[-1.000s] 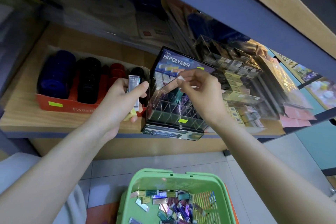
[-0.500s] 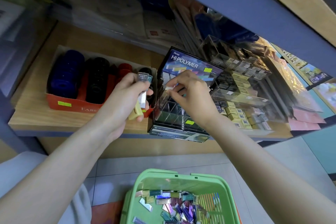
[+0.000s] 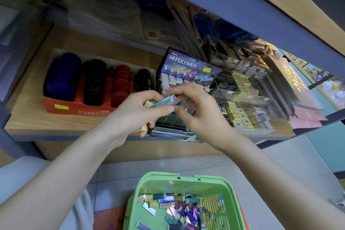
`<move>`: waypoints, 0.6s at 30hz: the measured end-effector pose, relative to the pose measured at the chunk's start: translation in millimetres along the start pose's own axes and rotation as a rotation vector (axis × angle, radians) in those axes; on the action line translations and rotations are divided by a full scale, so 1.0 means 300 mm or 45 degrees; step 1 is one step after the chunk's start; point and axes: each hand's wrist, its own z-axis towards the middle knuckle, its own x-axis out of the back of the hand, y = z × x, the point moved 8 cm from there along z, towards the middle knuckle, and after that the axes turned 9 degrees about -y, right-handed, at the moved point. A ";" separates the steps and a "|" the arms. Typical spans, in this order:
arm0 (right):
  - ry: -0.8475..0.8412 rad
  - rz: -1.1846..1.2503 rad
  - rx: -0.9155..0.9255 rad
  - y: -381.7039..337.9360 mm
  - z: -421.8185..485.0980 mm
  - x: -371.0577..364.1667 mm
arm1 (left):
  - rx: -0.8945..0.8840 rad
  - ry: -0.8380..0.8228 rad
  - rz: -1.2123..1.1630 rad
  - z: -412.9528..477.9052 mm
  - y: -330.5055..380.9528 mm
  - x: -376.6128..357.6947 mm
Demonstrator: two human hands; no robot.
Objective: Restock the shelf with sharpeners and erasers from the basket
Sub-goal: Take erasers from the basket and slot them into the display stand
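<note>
Green basket (image 3: 162,176) sits nearest, low on the floor below my arms. Loose erasers (image 3: 179,214) in foil wrappers, purple, teal and silver, are heaped on its bottom.

Both hands are up at the shelf (image 3: 37,124) edge, in front of the display box (image 3: 188,67).
- Left hand (image 3: 134,115): fingers curled around a small bundle of slim erasers (image 3: 160,104), thumb clamped on top. Two yellow-wrapped ones poke out, one above the knuckles and one below the palm.
- Right hand (image 3: 202,112): thumb and forefinger pinch the end of the teal eraser (image 3: 170,100) on top of that bundle, other fingers curled over it. Both hands are touching at the fingertips.

The display box is black, marked "HI-POLYMER", and stands on the shelf's front edge, directly behind my hands. Its compartment grid is mostly hidden by them, so I can't tell which slot is involved.

Left of it, touching or just beside, is a red tray (image 3: 61,107) marked "FABER" holding rows of round sharpeners (image 3: 63,78): blue, black, red, black.

Right of the display box are stacks of small yellow boxes (image 3: 238,113) and clear cases (image 3: 224,46), with pink packs (image 3: 308,116) at the far right.

Further back are blurred flat packets against the rear of the shelf.
</note>
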 end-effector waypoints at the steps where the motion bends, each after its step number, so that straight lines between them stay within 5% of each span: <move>1: -0.009 -0.032 -0.002 0.004 -0.013 0.003 | 0.020 -0.033 -0.006 -0.001 -0.004 -0.015; 8: 0.022 -0.108 0.003 -0.003 -0.088 0.067 | 0.038 -0.173 -0.117 -0.009 0.005 -0.103; 18: 0.157 -0.291 -0.295 0.073 -0.205 0.126 | -0.009 -0.162 -0.153 0.012 -0.014 -0.197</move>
